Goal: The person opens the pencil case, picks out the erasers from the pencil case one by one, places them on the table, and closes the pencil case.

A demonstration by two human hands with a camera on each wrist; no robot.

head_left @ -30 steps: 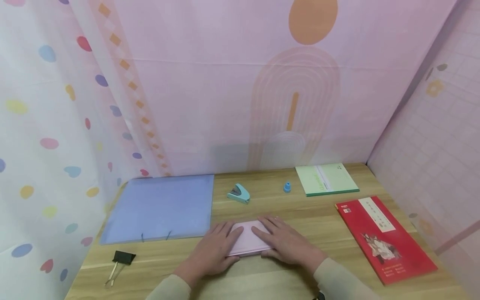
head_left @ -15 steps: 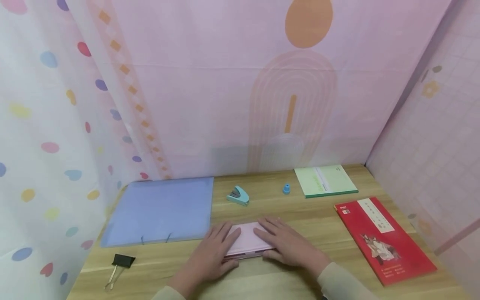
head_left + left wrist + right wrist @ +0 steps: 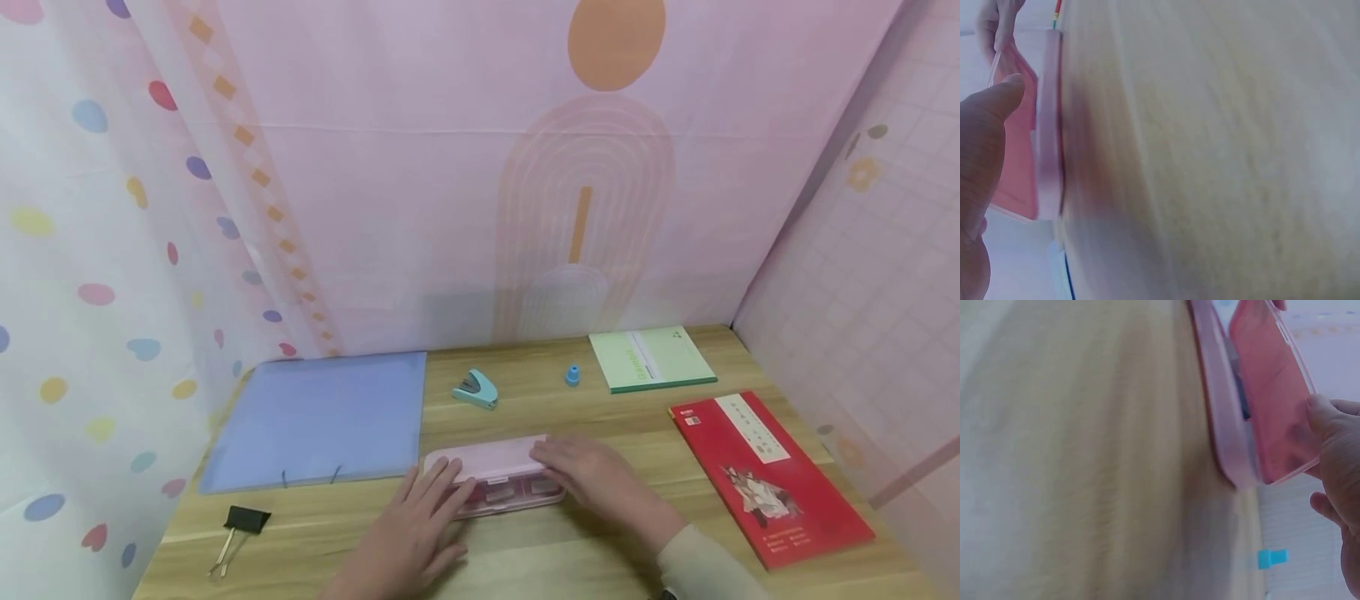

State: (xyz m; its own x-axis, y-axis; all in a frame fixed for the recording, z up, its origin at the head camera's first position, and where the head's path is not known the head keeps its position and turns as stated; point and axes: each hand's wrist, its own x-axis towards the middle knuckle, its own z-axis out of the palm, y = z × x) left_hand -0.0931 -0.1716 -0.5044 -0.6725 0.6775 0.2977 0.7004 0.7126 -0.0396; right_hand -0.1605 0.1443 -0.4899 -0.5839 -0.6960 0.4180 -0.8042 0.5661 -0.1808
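Pink lid (image 3: 495,455) newly aslant above its shallow case (image 3: 1221,400), right grip (image 3: 592,477) tight on lid, left grip (image 3: 412,527) loose

Blue folder (image 3: 315,421) lies flat on left of wooden worktop (image 3: 622,417), black binder clip (image 3: 247,519) near its front edge. Teal stapler-shaped tool (image 3: 476,389) and small blue piece (image 3: 573,375) sit apart toward the back; green notebook (image 3: 652,359) back right, red book (image 3: 768,479) in front of it. Pink patterned cloth (image 3: 405,192) hangs behind.
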